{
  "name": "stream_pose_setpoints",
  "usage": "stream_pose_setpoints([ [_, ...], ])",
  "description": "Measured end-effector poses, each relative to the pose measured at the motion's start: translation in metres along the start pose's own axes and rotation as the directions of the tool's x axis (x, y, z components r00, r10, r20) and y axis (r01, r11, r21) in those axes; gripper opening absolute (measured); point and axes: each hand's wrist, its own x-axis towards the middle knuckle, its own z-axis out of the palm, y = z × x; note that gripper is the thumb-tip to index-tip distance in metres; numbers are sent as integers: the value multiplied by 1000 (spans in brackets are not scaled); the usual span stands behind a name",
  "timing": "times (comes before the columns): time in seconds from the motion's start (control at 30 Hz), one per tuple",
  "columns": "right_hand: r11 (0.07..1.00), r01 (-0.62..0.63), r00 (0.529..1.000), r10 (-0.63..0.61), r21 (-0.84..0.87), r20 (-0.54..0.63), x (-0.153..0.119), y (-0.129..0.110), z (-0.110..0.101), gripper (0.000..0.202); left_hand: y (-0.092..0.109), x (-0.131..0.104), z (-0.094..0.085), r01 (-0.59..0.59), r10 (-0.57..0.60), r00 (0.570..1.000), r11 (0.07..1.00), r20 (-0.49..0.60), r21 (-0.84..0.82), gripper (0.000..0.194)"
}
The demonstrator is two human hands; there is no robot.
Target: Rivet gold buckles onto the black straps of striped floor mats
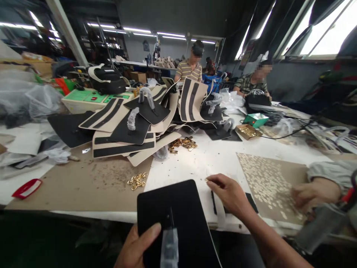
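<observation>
Black handled panel (188,219), clasped in my left hand (136,243) beneath its thumb, is best held steady, while my right hand (230,191), nearly closed, pinches one tiny gold piece (206,181).

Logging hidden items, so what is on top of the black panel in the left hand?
On the black panel lie the thumb of the left hand and a plastic-wrapped strip. Any fingertips beneath are covered and cannot be seen.

L grip (136,243) clasped low, R grip (230,191) pinched fwd.
</observation>
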Motion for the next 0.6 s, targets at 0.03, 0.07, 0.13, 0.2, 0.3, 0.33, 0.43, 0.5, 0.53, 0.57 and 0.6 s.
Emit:
stream_pose_setpoints([
  [0.03, 994, -107, 993, 107, -2, -55, -11, 15, -17, 27, 3, 9, 10, -37, 37, 999, 999, 22, -13, 57],
  [0.07, 980, -198, 976, 198, 7, -90, -21, 29, -30, 29, 6, 19, 21, -62, 63, 997, 998, 54, -21, 54],
  [0.13, 953, -301, 949, 302, 25, -93, -33, 48, -43, 32, 8, 38, 41, -65, 68, 990, 998, 127, -24, 44],
  [0.2, 955, -297, 954, 298, 27, -43, -37, 56, -40, 30, 7, 51, 58, -45, 45, 980, 999, 192, -7, 40],
  [0.3, 978, -202, 979, 201, -59, -19, -34, 52, -26, 23, 3, 59, 73, -61, 44, 968, 996, 246, 60, 47],
  [0.33, 979, -175, 984, 173, -106, -28, -33, 50, -22, 21, 2, 58, 75, -73, 48, 966, 993, 254, 88, 51],
  [0.43, 960, -145, 989, 135, -240, -58, -35, 50, -20, 18, -1, 54, 77, -91, 48, 958, 986, 282, 142, 58],
  [0.5, 947, -137, 990, 124, -292, -62, -39, 56, -23, 17, -3, 52, 78, -82, 33, 956, 984, 292, 157, 60],
  [0.53, 944, -127, 992, 114, -306, -61, -42, 60, -25, 17, -4, 52, 78, -76, 25, 955, 984, 295, 163, 60],
  [0.57, 943, -115, 993, 101, -313, -60, -43, 64, -27, 18, -4, 53, 78, -75, 23, 956, 983, 294, 169, 61],
  [0.6, 945, -101, 995, 87, -312, -57, -44, 68, -28, 18, -5, 54, 78, -82, 28, 957, 981, 288, 176, 61],
])
